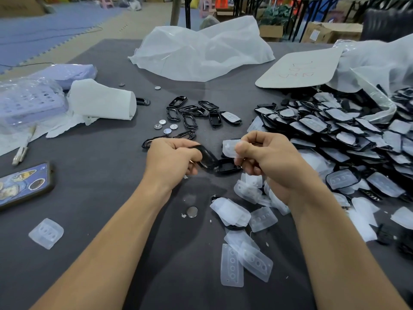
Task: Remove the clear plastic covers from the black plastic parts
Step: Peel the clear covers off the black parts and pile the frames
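Note:
My left hand (173, 161) grips a black plastic part (207, 158) above the middle of the grey table. My right hand (268, 156) pinches a clear plastic cover (230, 148), held just apart from that part. Another black part (228, 166) lies under my right fingers. A big heap of covered black parts (330, 130) spreads on the right. Several bare black parts (190, 113) lie beyond my hands. Loose clear covers (243, 231) are scattered in front of my right forearm, and one single cover (46, 233) lies at the near left.
A phone (22, 184) lies at the left edge. Purple trays in plastic wrap (29, 101) and white foam sheets (102, 101) sit at the far left. A white plastic bag (201, 50) is at the back, a card (301, 68) to the right. Coin cells (165, 127) and another cell (192, 212) lie around.

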`<state>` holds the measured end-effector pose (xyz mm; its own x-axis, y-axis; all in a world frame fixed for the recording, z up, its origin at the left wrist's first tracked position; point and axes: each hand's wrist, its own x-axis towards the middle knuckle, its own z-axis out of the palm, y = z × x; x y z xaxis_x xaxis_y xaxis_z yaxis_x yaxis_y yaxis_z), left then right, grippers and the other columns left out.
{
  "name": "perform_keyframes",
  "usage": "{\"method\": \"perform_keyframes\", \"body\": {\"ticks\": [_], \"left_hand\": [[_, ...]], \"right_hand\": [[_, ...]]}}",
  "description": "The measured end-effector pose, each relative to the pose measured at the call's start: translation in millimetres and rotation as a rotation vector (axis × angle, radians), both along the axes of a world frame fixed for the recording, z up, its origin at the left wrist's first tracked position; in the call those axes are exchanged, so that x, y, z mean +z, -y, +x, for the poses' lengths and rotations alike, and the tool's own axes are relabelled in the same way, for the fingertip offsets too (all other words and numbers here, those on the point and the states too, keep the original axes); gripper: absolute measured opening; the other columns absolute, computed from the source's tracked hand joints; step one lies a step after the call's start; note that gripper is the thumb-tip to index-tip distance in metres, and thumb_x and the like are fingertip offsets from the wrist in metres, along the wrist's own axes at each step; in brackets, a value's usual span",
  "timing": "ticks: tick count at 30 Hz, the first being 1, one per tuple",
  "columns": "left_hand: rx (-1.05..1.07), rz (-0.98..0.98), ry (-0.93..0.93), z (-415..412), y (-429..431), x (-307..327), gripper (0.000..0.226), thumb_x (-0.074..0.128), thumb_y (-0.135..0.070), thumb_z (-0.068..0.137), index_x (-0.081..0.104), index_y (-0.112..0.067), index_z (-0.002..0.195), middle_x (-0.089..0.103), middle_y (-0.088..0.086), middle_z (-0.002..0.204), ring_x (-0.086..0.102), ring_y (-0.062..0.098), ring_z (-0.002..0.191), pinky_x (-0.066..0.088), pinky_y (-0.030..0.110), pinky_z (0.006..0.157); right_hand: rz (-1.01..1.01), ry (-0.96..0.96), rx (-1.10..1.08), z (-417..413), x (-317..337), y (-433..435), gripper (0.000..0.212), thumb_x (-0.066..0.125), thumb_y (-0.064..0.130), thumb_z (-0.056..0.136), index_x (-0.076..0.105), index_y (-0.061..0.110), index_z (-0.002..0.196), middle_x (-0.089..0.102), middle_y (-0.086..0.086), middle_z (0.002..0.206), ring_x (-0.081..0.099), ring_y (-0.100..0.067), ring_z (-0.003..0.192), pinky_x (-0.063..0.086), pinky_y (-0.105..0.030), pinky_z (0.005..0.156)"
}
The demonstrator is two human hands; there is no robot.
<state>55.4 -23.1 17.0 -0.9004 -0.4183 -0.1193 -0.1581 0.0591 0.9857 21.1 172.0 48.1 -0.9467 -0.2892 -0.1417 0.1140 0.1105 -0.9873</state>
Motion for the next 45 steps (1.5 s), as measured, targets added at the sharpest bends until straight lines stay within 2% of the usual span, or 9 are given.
{"method": "perform_keyframes", "body": {"ticks": [4, 8, 10, 13, 15, 20, 29, 38, 45], "left_hand": [[-0.256, -0.472, 0.215, 11.3, 6.7, 5.9, 0.022, 0.078, -0.021, 0.073, 0.081, -0.041, 0.078, 0.070, -0.009, 0.058, 0.058, 0.006, 0.050, 0.042, 0.020, 0.052], [-0.058, -1.025, 0.227, 19.0, 1.5, 14.9, 0.015, 0.081, -0.054, 0.070, 0.074, -0.059, 0.082, 0.057, -0.025, 0.064, 0.052, 0.003, 0.075, 0.035, 0.023, 0.060], [-0.012, -0.922, 0.083, 21.7, -2.6, 13.5, 0.024, 0.081, -0.045, 0.071, 0.074, -0.059, 0.089, 0.060, -0.027, 0.066, 0.053, 0.000, 0.074, 0.041, 0.025, 0.066], [-0.220, -0.180, -0.157, 24.6, -8.9, 18.8, 0.031, 0.077, -0.022, 0.073, 0.081, -0.041, 0.097, 0.079, -0.018, 0.085, 0.067, -0.002, 0.074, 0.052, 0.019, 0.070], [-0.262, 0.004, -0.188, 23.8, -13.7, 17.5, 0.022, 0.080, -0.018, 0.076, 0.084, -0.029, 0.095, 0.081, 0.000, 0.088, 0.065, 0.006, 0.073, 0.050, 0.016, 0.063], [-0.182, -0.014, -0.136, 19.3, -14.2, 11.0, 0.010, 0.083, -0.007, 0.082, 0.084, -0.017, 0.081, 0.076, 0.012, 0.072, 0.055, 0.012, 0.063, 0.045, 0.020, 0.057], [0.012, -0.312, -0.088, 15.9, -15.3, 9.2, 0.016, 0.067, -0.042, 0.053, 0.078, -0.041, 0.065, 0.069, -0.012, 0.053, 0.050, -0.002, 0.042, 0.043, 0.016, 0.046], [0.291, -0.288, -0.043, 11.4, 16.6, 10.3, 0.028, 0.071, -0.025, 0.063, 0.076, -0.052, 0.070, 0.071, -0.016, 0.058, 0.070, 0.006, 0.060, 0.064, 0.033, 0.071], [0.229, -0.515, 0.035, 13.1, 7.2, 8.4, 0.015, 0.067, -0.061, 0.070, 0.078, -0.053, 0.078, 0.069, -0.019, 0.058, 0.064, 0.004, 0.066, 0.048, 0.028, 0.072]], "right_hand": [[-0.096, 0.031, -0.042, -0.6, -2.8, 6.8, 0.020, 0.074, 0.006, 0.091, 0.063, 0.012, 0.075, 0.055, -0.002, 0.054, 0.041, -0.011, 0.048, 0.034, -0.018, 0.047], [-0.123, 0.046, -0.056, 0.3, -4.6, 9.2, 0.022, 0.079, 0.007, 0.086, 0.065, 0.013, 0.070, 0.046, 0.001, 0.055, 0.033, -0.010, 0.047, 0.027, -0.019, 0.047], [-0.125, 0.034, -0.059, -0.1, -5.7, 9.3, 0.022, 0.080, 0.006, 0.084, 0.066, 0.013, 0.069, 0.046, 0.000, 0.056, 0.034, -0.010, 0.047, 0.028, -0.019, 0.048], [-0.114, 0.004, -0.039, 0.3, -7.1, 10.9, 0.019, 0.080, 0.003, 0.083, 0.068, 0.010, 0.071, 0.050, 0.001, 0.054, 0.036, -0.009, 0.047, 0.030, -0.016, 0.045], [-0.115, -0.010, -0.010, 1.0, -8.3, 12.3, 0.019, 0.079, 0.000, 0.084, 0.067, 0.008, 0.071, 0.051, 0.003, 0.052, 0.036, -0.007, 0.044, 0.030, -0.014, 0.044], [-0.118, -0.009, 0.060, 3.3, -8.7, 15.3, 0.029, 0.079, -0.002, 0.082, 0.068, 0.015, 0.061, 0.051, -0.005, 0.059, 0.034, -0.008, 0.046, 0.029, -0.015, 0.045], [-0.085, -0.031, 0.104, 7.2, -10.1, 27.7, 0.030, 0.080, -0.002, 0.083, 0.066, 0.013, 0.060, 0.053, -0.003, 0.053, 0.040, -0.006, 0.042, 0.035, -0.013, 0.043], [-0.123, 0.082, -0.047, 2.5, -7.1, 19.8, 0.027, 0.076, 0.003, 0.088, 0.063, 0.013, 0.066, 0.049, 0.002, 0.049, 0.039, -0.008, 0.043, 0.029, -0.014, 0.040], [-0.226, 0.141, -0.005, 2.2, -5.9, 18.7, 0.024, 0.070, 0.019, 0.095, 0.065, 0.014, 0.072, 0.066, -0.006, 0.065, 0.050, -0.014, 0.049, 0.041, -0.024, 0.054]]}}
